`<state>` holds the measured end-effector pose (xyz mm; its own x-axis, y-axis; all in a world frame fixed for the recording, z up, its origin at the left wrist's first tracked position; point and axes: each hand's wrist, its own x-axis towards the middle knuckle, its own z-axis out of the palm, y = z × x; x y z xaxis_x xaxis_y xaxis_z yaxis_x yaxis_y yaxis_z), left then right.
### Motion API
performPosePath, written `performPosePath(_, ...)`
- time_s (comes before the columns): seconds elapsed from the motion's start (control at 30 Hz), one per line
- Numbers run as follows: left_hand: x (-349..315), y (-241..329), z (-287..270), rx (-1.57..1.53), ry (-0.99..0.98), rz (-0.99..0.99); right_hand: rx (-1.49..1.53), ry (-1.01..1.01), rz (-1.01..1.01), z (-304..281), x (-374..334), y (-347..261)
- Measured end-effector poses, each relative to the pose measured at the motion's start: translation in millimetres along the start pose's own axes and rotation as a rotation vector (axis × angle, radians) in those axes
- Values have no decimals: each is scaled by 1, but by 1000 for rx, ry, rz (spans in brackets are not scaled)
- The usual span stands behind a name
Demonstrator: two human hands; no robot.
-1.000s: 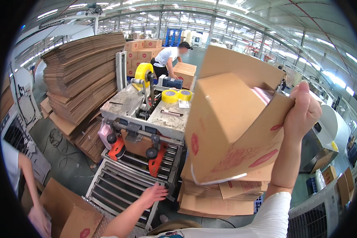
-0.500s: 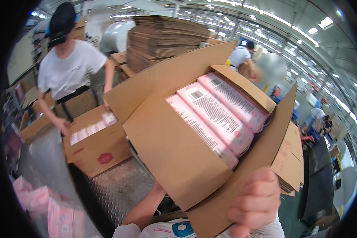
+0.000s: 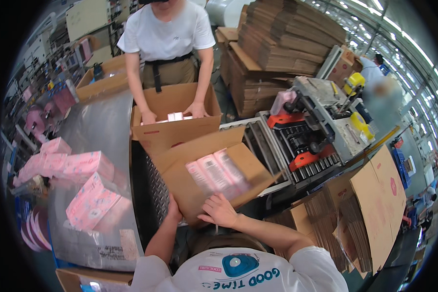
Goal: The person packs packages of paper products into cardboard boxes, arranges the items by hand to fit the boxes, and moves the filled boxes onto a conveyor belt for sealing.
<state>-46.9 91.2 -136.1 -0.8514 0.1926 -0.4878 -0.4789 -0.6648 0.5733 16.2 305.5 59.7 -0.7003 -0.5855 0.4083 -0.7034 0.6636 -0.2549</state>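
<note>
In front of me is an open cardboard box [image 3: 180,170], tilted, its flaps raised. Inside lies a row of pink-and-white wrapped packs [image 3: 214,171], with the near ones blurred. My left hand [image 3: 174,209] grips the box's near left side; part of its fingers is hidden by the cardboard. At the near edge, my right hand [image 3: 219,210] has its fingers bent over the cardboard, close to the packs.
A co-worker reaches into another cardboard box [image 3: 175,131] just beyond mine. Pink packs [image 3: 95,199] lie on the metal table [image 3: 97,243] at left. A roller conveyor with a taping machine [image 3: 311,131] stands right. Flattened cartons are stacked at the back [image 3: 287,44] and right [image 3: 374,194].
The box has gone down and away from me, and is smaller in view. My right hand has moved from the right flap to the near edge. The view has turned downward and right.
</note>
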Motion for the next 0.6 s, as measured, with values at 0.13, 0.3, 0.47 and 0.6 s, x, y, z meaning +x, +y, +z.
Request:
performPosePath(0.13,-38,28,-8,392,301,-260,10,-111,-41,24,-23,2)
performPosePath(0.3,-41,19,10,853,378,32,-314,-354,72,-33,-81,87)
performPosePath(0.47,4,77,39,1190,710,941,-114,-651,354,-65,-68,175)
performPosePath(0.6,10,151,127,1457,430,1125,-247,-521,551,-17,-61,195)
